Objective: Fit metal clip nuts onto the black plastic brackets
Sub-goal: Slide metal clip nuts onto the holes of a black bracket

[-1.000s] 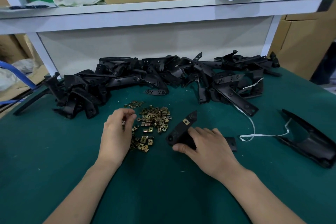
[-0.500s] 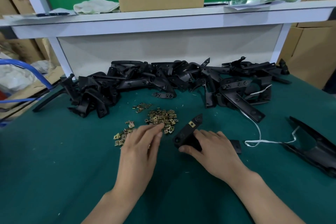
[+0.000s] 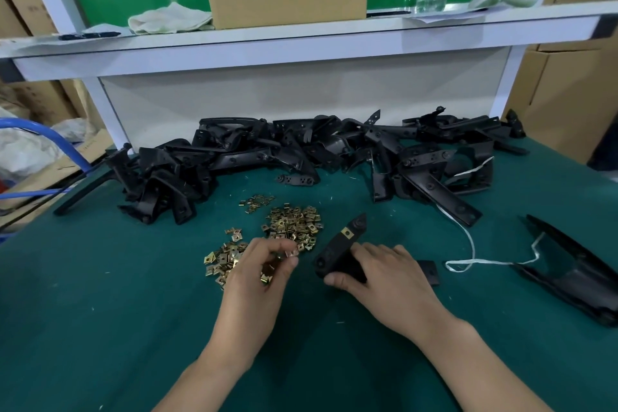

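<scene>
A black plastic bracket (image 3: 341, 246) lies tilted on the green table with one brass clip nut (image 3: 347, 233) fitted near its upper end. My right hand (image 3: 381, 274) grips its lower part. Left of it, my left hand (image 3: 257, 278) has curled fingers that pinch brass clip nuts (image 3: 267, 276) at the edge of a loose pile of clip nuts (image 3: 294, 224). Some more nuts (image 3: 222, 259) lie scattered to the left of that hand.
A long heap of black brackets (image 3: 301, 154) runs across the back of the table. A large black part (image 3: 575, 264) with a white cord (image 3: 471, 257) lies to the right. Above is a white shelf (image 3: 301, 40) with a cardboard box, cloth and bottle.
My left hand swept right from the left side of the nuts, lay flat over them, and now has curled its fingers round some. The right hand stays on the bracket.
</scene>
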Available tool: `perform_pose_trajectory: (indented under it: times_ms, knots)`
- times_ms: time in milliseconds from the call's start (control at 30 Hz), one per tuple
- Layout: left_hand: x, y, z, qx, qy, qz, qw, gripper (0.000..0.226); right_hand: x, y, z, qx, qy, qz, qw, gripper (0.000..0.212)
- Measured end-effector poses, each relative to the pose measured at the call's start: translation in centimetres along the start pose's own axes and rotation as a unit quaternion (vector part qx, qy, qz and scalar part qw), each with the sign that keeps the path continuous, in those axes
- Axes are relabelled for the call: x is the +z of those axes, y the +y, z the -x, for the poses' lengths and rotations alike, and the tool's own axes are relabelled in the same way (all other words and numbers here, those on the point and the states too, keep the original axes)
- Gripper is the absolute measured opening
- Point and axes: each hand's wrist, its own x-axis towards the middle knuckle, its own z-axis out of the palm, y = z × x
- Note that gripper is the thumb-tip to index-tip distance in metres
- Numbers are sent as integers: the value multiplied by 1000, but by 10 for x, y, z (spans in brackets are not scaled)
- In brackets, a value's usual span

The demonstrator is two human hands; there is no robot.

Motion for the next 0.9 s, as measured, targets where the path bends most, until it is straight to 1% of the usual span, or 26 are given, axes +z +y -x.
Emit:
perform_pose_trajectory:
  times_ms: [100, 333, 600, 700, 800, 900]
  knots:
    - [0, 3, 1, -13, -10, 24, 1000, 30, 0, 0, 0, 0, 1, 1, 1000, 83]
    - [-1, 7, 1, -27, -23, 55, 998, 31, -1, -1, 1, 2, 3, -1, 1000, 83]
    - [-1, 9, 0, -12, -38, 58, 998, 30, 4, 1, 1, -7, 33, -4, 999, 78]
    - [-1, 8, -1, -15, -36, 60, 997, 21, 5, 1, 1, -7, 41, -5, 999, 76]
    - [-1, 4, -1, -43, -38, 72, 996, 21, 4, 1, 1, -10, 44, -3, 999, 79]
    - [-2, 2, -4, -95, -35, 136, 985, 20, 3, 1, 2, -11, 39, -3, 999, 81]
